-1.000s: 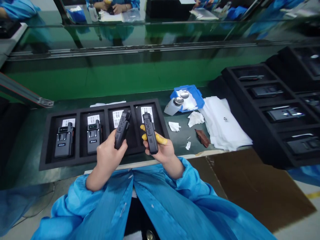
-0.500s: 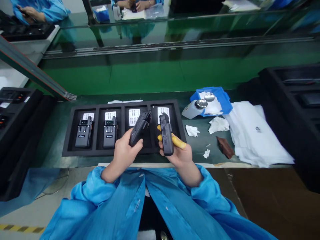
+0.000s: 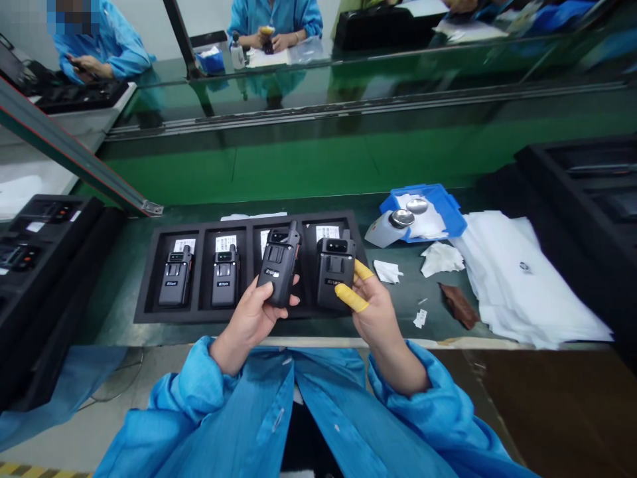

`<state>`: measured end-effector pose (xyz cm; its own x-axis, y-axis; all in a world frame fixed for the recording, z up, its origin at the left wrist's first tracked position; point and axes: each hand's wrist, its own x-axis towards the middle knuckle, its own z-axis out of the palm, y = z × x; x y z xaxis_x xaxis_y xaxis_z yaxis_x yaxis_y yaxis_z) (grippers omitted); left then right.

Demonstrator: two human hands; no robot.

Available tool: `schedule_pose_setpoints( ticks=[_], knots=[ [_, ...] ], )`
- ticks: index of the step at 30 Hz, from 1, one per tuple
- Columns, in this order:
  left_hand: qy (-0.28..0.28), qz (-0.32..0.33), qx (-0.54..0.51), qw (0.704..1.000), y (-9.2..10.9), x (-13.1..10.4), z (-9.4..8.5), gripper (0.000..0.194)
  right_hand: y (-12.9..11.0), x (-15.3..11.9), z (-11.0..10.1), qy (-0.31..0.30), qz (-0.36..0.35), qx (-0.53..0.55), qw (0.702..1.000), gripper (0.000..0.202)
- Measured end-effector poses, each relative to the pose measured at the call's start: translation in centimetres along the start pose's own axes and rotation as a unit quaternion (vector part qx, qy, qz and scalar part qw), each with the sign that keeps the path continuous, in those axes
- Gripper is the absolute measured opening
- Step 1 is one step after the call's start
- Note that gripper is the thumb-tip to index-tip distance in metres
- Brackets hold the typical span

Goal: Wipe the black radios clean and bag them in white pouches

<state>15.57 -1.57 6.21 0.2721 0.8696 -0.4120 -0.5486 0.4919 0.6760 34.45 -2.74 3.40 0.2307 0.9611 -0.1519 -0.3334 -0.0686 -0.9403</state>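
Observation:
My left hand is closed around the lower part of a black walkie-talkie, its face turned up toward me. A second walkie-talkie is gripped at its right side by my right hand, which wears yellow finger cots. Both are held over the right half of a black foam tray. In the tray's two left compartments lie two more walkie-talkies, one far left and one beside it. White barcode labels show at the backs of the compartments.
Right of the tray stand a white dispenser bottle and a blue bin with white wipes. Crumpled wipes, a brown scrap and white bags lie nearby. More foam trays flank both sides. Co-workers sit beyond the glass partition.
Both held walkie-talkies have been turned from edge-on to face up. My right hand has shifted slightly right, its yellow-covered thumb now across the front. The whole view has tilted up a little.

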Motion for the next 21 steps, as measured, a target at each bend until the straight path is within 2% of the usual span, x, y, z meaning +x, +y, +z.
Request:
schedule_pose_setpoints(
  ticks=[3,6,8,10,13,15,18,21],
  knots=[
    [-0.006,-0.006,0.004,1.0,0.1,-0.1,0.1,0.047,0.2,0.0,0.0,-0.008,-0.007,-0.013,1.0,0.063],
    [-0.025,0.014,0.044,0.999,0.3,0.0,0.1,0.049,0.3,0.2,-0.3,-0.01,-0.02,-0.026,0.999,0.063],
    [-0.015,0.063,0.103,0.993,0.3,0.4,-0.1,0.054,0.3,0.4,-0.6,-0.012,-0.033,-0.04,0.999,0.063],
    [0.025,0.138,0.178,0.974,0.2,0.9,-0.5,0.053,0.5,0.4,-0.8,-0.012,-0.046,-0.054,0.997,0.062],
    [0.075,0.245,0.268,0.928,-0.2,1.5,-1.0,0.041,0.7,0.2,-1.0,-0.009,-0.053,-0.067,0.996,0.062],
    [0.078,0.281,0.29,0.912,-0.4,1.5,-1.0,0.035,0.7,0.0,-1.0,-0.01,-0.054,-0.069,0.996,0.061],
    [0.085,0.265,0.264,0.924,-0.4,1.7,-0.6,0.039,0.1,0.5,-0.8,-0.015,-0.058,-0.077,0.995,0.062],
    [0.066,0.203,0.178,0.961,0.2,2.8,0.3,0.045,-0.6,2.8,-0.5,-0.018,-0.069,-0.102,0.992,0.065]
  ],
)
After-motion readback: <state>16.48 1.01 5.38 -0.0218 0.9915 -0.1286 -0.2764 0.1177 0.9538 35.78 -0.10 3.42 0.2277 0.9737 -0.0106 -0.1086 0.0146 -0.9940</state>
